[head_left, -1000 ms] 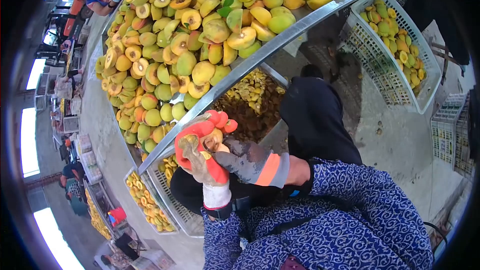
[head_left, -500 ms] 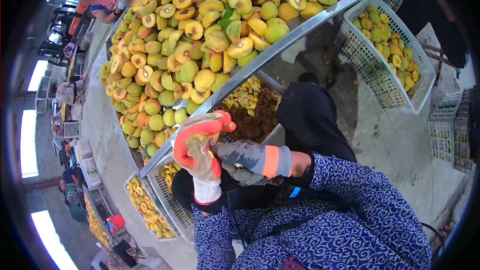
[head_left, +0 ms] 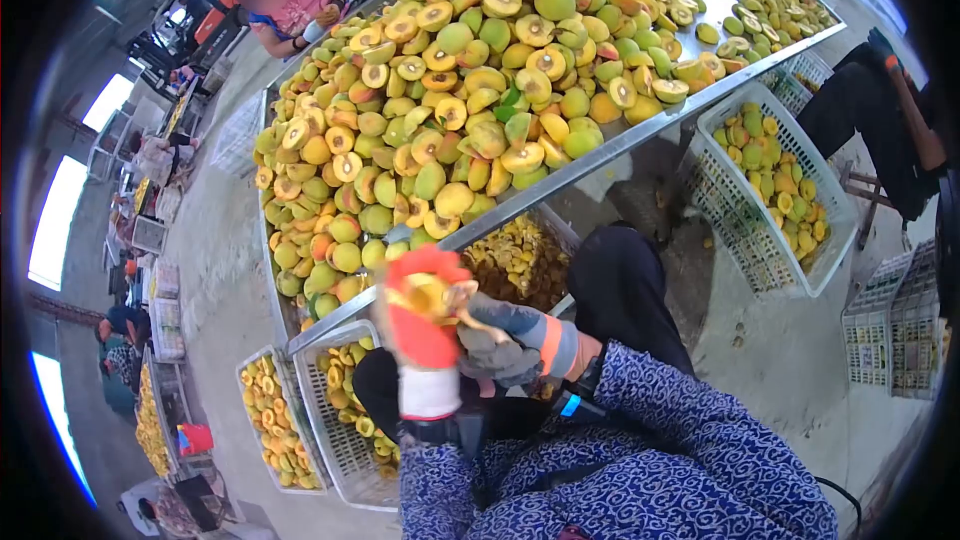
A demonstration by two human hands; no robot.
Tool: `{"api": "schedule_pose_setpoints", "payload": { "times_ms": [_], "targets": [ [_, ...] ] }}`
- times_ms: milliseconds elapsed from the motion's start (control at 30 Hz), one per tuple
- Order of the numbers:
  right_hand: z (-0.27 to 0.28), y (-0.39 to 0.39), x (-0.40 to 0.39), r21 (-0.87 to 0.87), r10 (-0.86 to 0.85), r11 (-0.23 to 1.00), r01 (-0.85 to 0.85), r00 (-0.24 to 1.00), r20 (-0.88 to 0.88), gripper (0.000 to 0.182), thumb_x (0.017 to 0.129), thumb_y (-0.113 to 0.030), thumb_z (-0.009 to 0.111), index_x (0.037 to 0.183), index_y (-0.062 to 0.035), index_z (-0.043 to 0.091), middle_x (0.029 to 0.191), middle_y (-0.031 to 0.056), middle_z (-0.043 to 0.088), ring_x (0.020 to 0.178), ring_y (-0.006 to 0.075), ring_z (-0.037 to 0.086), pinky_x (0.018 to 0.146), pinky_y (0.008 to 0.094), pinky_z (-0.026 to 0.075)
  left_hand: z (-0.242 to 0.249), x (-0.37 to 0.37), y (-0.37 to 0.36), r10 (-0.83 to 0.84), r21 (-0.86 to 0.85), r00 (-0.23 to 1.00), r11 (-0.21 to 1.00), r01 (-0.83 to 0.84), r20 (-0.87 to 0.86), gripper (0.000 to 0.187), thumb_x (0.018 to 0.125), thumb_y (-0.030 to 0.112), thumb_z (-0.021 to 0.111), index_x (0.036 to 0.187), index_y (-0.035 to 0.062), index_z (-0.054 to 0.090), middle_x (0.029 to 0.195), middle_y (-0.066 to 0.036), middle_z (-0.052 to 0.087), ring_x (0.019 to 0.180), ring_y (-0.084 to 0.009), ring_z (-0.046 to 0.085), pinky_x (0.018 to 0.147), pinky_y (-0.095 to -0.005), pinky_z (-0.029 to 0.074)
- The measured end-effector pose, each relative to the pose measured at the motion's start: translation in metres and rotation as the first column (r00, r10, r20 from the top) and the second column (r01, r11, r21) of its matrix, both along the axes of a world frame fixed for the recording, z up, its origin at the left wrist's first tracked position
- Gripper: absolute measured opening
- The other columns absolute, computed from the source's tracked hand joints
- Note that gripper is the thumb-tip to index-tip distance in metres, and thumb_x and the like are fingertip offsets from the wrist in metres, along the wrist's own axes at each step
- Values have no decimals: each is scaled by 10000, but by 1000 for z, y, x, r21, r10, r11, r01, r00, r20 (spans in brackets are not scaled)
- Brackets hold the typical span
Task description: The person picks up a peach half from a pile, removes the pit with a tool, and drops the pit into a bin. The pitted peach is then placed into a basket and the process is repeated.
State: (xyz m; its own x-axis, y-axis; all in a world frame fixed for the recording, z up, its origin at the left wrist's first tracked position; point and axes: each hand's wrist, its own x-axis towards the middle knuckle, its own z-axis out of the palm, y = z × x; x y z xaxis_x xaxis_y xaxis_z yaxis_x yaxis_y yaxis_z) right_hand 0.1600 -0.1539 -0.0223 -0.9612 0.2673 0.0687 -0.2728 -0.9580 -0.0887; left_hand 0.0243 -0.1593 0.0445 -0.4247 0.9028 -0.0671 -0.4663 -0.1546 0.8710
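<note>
My left hand (head_left: 420, 315), in a red-palmed glove with a white cuff, is closed around a cut yellow peach half (head_left: 427, 292); its cut face points up and is smeared by motion. Close against it, my right hand (head_left: 500, 345) wears a grey glove with an orange band. Its fingers are curled, and a thin tan piece (head_left: 486, 326) shows at them, too blurred to name. Just beyond both hands, halved peaches (head_left: 430, 180) lie heaped on a metal-edged table (head_left: 600, 148).
Below the table edge, a bin holds yellow scraps (head_left: 515, 265). Crates of peach halves stand at left (head_left: 280, 425), beside my knee (head_left: 335, 440) and at right (head_left: 775, 190). A person (head_left: 300, 0) is across the table; a dark-clothed leg (head_left: 860, 130) is at right.
My left hand has turned, so the peach half's cut face now shows. The tan piece has come into sight by my right hand. The view has shifted, showing more of the table.
</note>
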Motion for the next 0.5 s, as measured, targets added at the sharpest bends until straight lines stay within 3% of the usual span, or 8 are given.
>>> {"api": "schedule_pose_setpoints", "payload": {
  "times_ms": [100, 133, 167, 200, 267, 400, 433, 500],
  "targets": [
    [-11, 5, -2, -477, -56, 879, 13, 996, -76, 403, 988, -482, 584, 835, -110, 558, 564, -40, 459, 398, 72, 420, 362, 205, 307, 3, -119, -29, 239, 108, 896, 971, -214, -376, 415, 994, 392, 569, 1061, -9, 654, 931, -135, 700, 860, -239, 663, 792, -368, 555],
    [-31, 10, -11, -629, -81, 777, 31, 995, -51, 411, 979, -488, 596, 841, -102, 568, 566, -36, 472, 422, 85, 449, 381, 215, 333, 8, -153, -44, 364, 81, 747, 918, -387, -556, 352, 981, 310, 622, 1108, -15, 661, 966, -139, 707, 901, -239, 663, 849, -371, 543],
    [-47, 12, -19, -743, -55, 646, 172, 982, 179, 418, 958, -503, 616, 835, -106, 571, 572, -25, 485, 448, 112, 461, 399, 256, 357, 24, -159, -55, 352, 100, 445, 862, -496, -824, 275, 945, 197, 650, 1116, -18, 666, 1033, -147, 699, 928, -254, 667, 842, -369, 542],
    [-41, 10, -22, -636, -62, 730, 250, 951, 302, 413, 955, -501, 621, 842, -107, 576, 581, -16, 497, 442, 120, 455, 401, 264, 362, 39, -161, -60, 252, 163, 77, 799, -579, -965, 239, 909, 83, 677, 1124, -21, 672, 1100, -156, 691, 955, -269, 672, 834, -366, 540],
    [-24, 6, -26, -369, -114, 861, 350, 841, 529, 404, 947, -499, 630, 857, -109, 585, 600, 2, 520, 431, 135, 441, 405, 281, 372, 35, -158, -48, 219, 164, 44, 834, -527, -975, 272, 891, 65, 681, 1155, 3, 669, 1154, -143, 681, 1035, -260, 652, 890, -368, 523],
    [-37, 6, -25, -432, -134, 853, 291, 924, 358, 417, 964, -521, 591, 928, -106, 613, 660, 40, 581, 445, 171, 476, 421, 301, 401, 2, -66, 31, 99, 106, -109, 992, -64, -989, 423, 830, 21, 702, 1246, 62, 642, 1268, -101, 648, 1193, -228, 601, 1029, -353, 465],
    [-29, 7, -29, -353, -93, 855, 379, 783, 615, 428, 976, -536, 562, 897, -115, 587, 625, 21, 540, 431, 170, 455, 399, 314, 367, -9, -47, 56, 81, 75, -191, 996, 42, -978, 456, 805, 38, 701, 1253, 107, 646, 1264, -123, 645, 1197, -284, 600, 1038, -392, 468],
    [-30, 5, -22, -336, -112, 870, 360, 808, 578, 438, 980, -545, 550, 885, -119, 578, 617, 19, 533, 421, 173, 446, 393, 317, 356, -40, -34, 97, -86, -102, -341, 994, 31, -936, 403, 829, 130, 631, 1229, 166, 651, 1317, -101, 617, 1135, -366, 592, 990, -428, 495]
  ]
}}
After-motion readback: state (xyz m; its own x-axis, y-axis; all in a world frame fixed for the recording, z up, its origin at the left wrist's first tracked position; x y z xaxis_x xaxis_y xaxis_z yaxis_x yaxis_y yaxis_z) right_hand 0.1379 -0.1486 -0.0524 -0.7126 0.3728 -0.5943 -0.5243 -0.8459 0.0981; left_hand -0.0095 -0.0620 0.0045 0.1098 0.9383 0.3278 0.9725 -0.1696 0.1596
